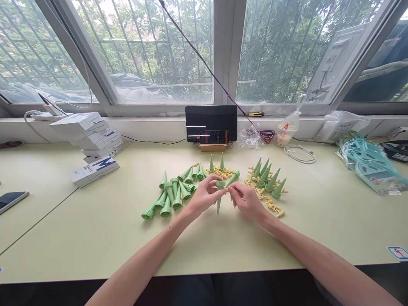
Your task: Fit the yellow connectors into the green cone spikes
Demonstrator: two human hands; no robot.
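My left hand (pixel 208 192) is closed round a green plant watering spike (pixel 218 205), its wide collar up and its tip pointing down. My right hand (pixel 246 199) pinches a small yellow valve piece (pixel 226 191) against the spike's side, mostly hidden by the fingertips. Left of my hands lies a heap of loose green spikes (pixel 177 199). Behind them, two spikes (pixel 222 162) stand tip up beside a pile of yellow valve pieces (pixel 227 172). To the right, several upright spikes (pixel 264 177) stand among more yellow pieces (pixel 273 208).
A tablet (pixel 211 119) and a phone with lit digits (pixel 215 137) lean at the back. White boxes (pixel 95 136) are stacked at left. A bagged cup (pixel 286 132), a white cable (pixel 299 154) and teal plastic items (pixel 363 159) sit at right. Another phone (pixel 12 201) lies far left.
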